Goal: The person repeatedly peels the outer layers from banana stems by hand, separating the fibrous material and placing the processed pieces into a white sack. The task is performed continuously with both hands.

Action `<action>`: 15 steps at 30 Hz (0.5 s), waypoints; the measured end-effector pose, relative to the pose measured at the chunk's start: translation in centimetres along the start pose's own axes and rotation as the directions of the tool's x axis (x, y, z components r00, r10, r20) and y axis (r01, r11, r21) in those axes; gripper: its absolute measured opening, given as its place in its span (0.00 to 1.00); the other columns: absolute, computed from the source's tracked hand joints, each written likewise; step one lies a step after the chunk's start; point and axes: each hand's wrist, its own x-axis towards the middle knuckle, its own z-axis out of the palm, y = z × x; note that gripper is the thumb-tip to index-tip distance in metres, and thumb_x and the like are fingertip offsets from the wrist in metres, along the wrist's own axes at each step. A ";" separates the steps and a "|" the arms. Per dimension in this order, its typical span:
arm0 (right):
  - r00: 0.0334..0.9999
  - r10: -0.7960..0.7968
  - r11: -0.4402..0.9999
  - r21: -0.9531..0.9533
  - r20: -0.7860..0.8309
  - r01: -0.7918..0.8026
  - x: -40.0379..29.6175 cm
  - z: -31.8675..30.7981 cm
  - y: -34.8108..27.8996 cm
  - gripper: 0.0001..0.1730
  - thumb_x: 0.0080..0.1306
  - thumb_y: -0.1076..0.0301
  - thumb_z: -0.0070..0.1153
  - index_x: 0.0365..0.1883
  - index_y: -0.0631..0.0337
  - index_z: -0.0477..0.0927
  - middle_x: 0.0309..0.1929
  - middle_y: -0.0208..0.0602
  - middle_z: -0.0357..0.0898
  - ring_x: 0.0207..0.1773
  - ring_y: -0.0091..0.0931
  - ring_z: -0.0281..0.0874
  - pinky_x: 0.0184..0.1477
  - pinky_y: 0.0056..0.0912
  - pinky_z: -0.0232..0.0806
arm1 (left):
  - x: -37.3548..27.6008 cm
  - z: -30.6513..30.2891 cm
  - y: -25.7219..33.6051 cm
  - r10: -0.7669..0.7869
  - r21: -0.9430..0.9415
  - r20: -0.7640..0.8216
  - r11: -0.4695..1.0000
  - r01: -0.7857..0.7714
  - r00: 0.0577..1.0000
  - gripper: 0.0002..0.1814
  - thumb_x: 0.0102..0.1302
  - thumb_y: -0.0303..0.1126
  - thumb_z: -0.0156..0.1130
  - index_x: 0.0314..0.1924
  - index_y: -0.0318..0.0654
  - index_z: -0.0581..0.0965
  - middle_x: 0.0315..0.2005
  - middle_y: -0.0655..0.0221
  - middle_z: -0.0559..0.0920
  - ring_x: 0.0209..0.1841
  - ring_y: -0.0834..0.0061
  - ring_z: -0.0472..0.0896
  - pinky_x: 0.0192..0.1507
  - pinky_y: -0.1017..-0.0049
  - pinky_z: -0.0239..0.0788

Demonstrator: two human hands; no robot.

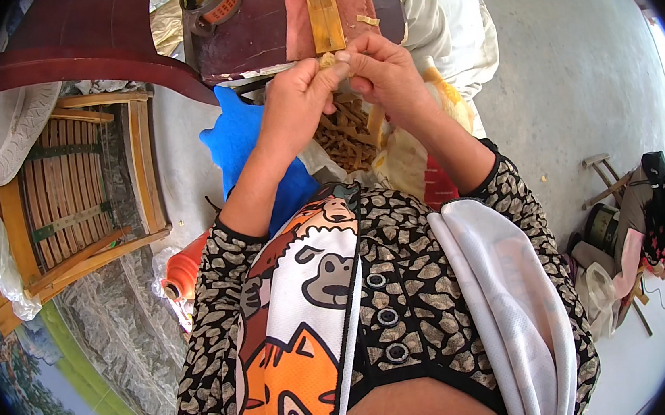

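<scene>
Between the fingertips of both hands is a small yellowish-tan piece [327,60], too small to identify. My left hand [310,85] pinches it with thumb and fingers, and my right hand [376,69] grips at its other side, thumb close to the left thumb. Just beyond the fingers, a long yellow-brown strip [325,20] lies on a pink cloth [296,23] spread over a dark red tabletop [261,48]. A short pale scrap [368,19] rests on the cloth's right part. Below the hands, many brown curled strips [346,136] fill a plastic-lined container.
A dark mug [211,7] with an orange band stands on the tabletop's left. Blue cloth [239,132] hangs left of the strips, white fabric [453,24] at the table's right. Further left are a wooden slatted frame [69,192] and a red-orange roll [187,268]; a wooden stool [606,179] is right.
</scene>
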 end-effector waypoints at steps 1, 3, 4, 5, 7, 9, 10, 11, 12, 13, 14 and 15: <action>1.000 -0.012 1.000 0.002 0.021 0.012 -0.3 -0.2 -0.2 0.11 0.70 0.61 0.54 0.30 0.57 0.75 0.20 0.19 0.68 0.19 0.11 0.59 0.19 0.15 0.48 | -0.1 0.4 0.1 -0.027 -0.153 -0.001 0.988 0.027 1.000 0.19 0.72 0.42 0.55 0.27 0.36 0.74 0.16 0.75 0.72 0.21 0.84 0.69 0.29 0.80 0.66; 1.000 0.020 1.000 -0.014 0.003 -0.020 -0.5 -0.8 -0.5 0.12 0.70 0.60 0.54 0.30 0.57 0.75 0.19 0.20 0.67 0.18 0.11 0.58 0.19 0.15 0.48 | -0.2 1.3 0.2 -0.096 -0.451 0.050 0.886 0.109 0.994 0.18 0.72 0.41 0.56 0.26 0.37 0.73 0.14 0.77 0.68 0.18 0.84 0.67 0.28 0.80 0.64; 0.998 0.048 0.999 -0.016 -0.033 -0.049 -0.3 -1.1 -0.5 0.11 0.70 0.60 0.54 0.31 0.57 0.75 0.19 0.19 0.66 0.18 0.11 0.58 0.19 0.16 0.48 | -0.2 1.6 0.4 -0.064 -0.498 0.064 0.863 0.087 0.996 0.18 0.71 0.41 0.56 0.26 0.38 0.73 0.13 0.78 0.67 0.17 0.84 0.66 0.28 0.80 0.64; 0.997 0.058 0.998 -0.011 -0.042 -0.058 -0.2 -1.4 -0.7 0.11 0.70 0.60 0.54 0.31 0.57 0.75 0.19 0.18 0.65 0.18 0.11 0.57 0.18 0.16 0.47 | -0.4 2.0 0.8 -0.052 -0.538 0.084 0.838 0.089 0.995 0.18 0.71 0.41 0.56 0.25 0.39 0.72 0.13 0.78 0.65 0.17 0.84 0.65 0.28 0.80 0.63; 0.999 0.029 1.000 -0.009 -0.044 -0.029 0.5 -2.0 -0.7 0.11 0.70 0.60 0.54 0.32 0.57 0.75 0.19 0.18 0.64 0.18 0.12 0.56 0.18 0.16 0.46 | -1.1 2.6 1.5 -0.048 -0.609 0.131 0.784 0.119 0.990 0.17 0.71 0.40 0.57 0.24 0.40 0.71 0.12 0.79 0.64 0.16 0.84 0.63 0.27 0.80 0.63; 0.998 -0.016 1.000 -0.015 -0.064 0.015 1.5 -2.1 -0.5 0.12 0.69 0.58 0.55 0.32 0.57 0.75 0.19 0.18 0.63 0.17 0.12 0.54 0.19 0.17 0.46 | -2.1 2.6 2.2 -0.025 -0.675 0.179 0.725 0.141 0.984 0.17 0.70 0.39 0.57 0.23 0.40 0.71 0.11 0.79 0.63 0.16 0.84 0.63 0.27 0.79 0.62; 0.997 -0.030 0.999 -0.048 -0.066 0.027 1.6 -2.2 -0.4 0.13 0.69 0.58 0.55 0.31 0.58 0.75 0.19 0.18 0.63 0.17 0.12 0.54 0.20 0.18 0.47 | -2.5 2.4 2.3 -0.006 -0.686 0.191 0.715 0.138 0.982 0.18 0.70 0.38 0.57 0.23 0.41 0.70 0.10 0.80 0.61 0.16 0.84 0.63 0.27 0.78 0.62; 0.998 -0.051 0.998 -0.041 -0.045 0.049 1.8 -2.4 -0.4 0.13 0.69 0.58 0.56 0.31 0.57 0.75 0.19 0.18 0.63 0.17 0.12 0.54 0.20 0.18 0.48 | -2.6 2.2 2.4 -0.030 -0.644 0.191 0.751 0.148 0.981 0.18 0.70 0.38 0.57 0.23 0.40 0.70 0.10 0.80 0.62 0.16 0.85 0.63 0.27 0.78 0.61; 0.997 -0.027 0.999 -0.044 -0.070 0.024 1.9 -2.5 -0.4 0.13 0.69 0.58 0.56 0.30 0.57 0.75 0.19 0.18 0.63 0.17 0.12 0.55 0.20 0.18 0.48 | -2.7 1.8 2.3 -0.020 -0.615 0.187 0.777 0.133 0.982 0.17 0.70 0.39 0.57 0.23 0.40 0.71 0.11 0.79 0.63 0.16 0.85 0.63 0.27 0.79 0.61; 0.998 -0.004 0.999 -0.044 -0.068 0.001 1.9 -2.6 -0.3 0.12 0.69 0.59 0.56 0.30 0.57 0.75 0.19 0.18 0.63 0.17 0.12 0.55 0.19 0.18 0.48 | -2.9 1.3 2.0 0.022 -0.606 0.178 0.790 0.092 0.984 0.17 0.71 0.39 0.57 0.24 0.40 0.71 0.11 0.79 0.64 0.16 0.85 0.64 0.26 0.79 0.60; 0.994 0.018 0.998 -0.051 -0.106 -0.023 1.9 -2.7 -0.3 0.12 0.69 0.59 0.56 0.29 0.57 0.75 0.18 0.18 0.63 0.17 0.12 0.55 0.19 0.18 0.49 | -2.6 0.5 1.7 -0.041 -0.461 0.167 0.880 0.114 0.985 0.15 0.69 0.38 0.58 0.26 0.38 0.73 0.13 0.76 0.68 0.18 0.82 0.67 0.28 0.77 0.62; 0.991 0.029 0.998 -0.054 -0.129 -0.036 1.6 -2.7 -0.2 0.13 0.69 0.59 0.56 0.29 0.57 0.76 0.18 0.18 0.63 0.17 0.12 0.56 0.19 0.17 0.49 | -2.3 -0.3 1.5 -0.061 -0.324 0.156 0.940 0.110 0.986 0.13 0.68 0.37 0.60 0.29 0.37 0.75 0.16 0.73 0.72 0.19 0.79 0.71 0.29 0.76 0.64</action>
